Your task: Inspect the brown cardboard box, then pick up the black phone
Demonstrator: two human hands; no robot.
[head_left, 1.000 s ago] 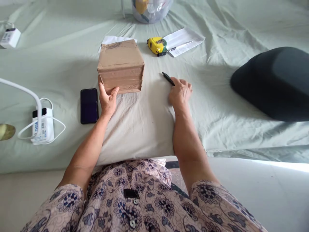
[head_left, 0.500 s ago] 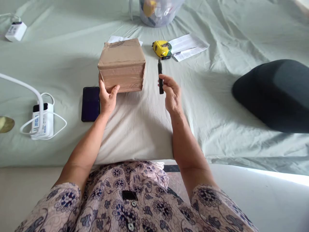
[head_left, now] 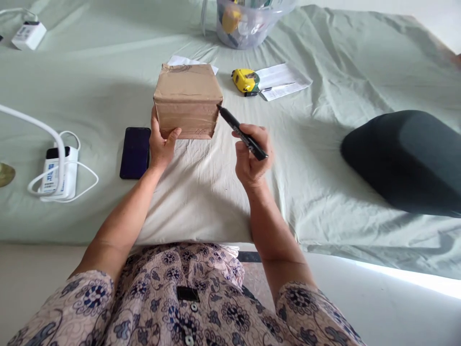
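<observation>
Now that our right hand (head_left: pixel 252 161) has lifted the black marker (head_left: pixel 242 132) from the bed and points its tip at the taped cardboard box (head_left: pixel 187 101), our left hand (head_left: pixel 162 144) grips the box's near corner, so writing looks possible.

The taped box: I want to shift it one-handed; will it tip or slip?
The taped box looks squat and flat-based, so probably stable. Its glossy tape may feel slippery. The left hand steadies one corner alone, suggesting it is fairly light.

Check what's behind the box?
Behind the box, a white paper pokes out past its far edge; most of the paper is hidden by the box. The left hand holds the box's near left corner; the right hand holds a marker.
</observation>
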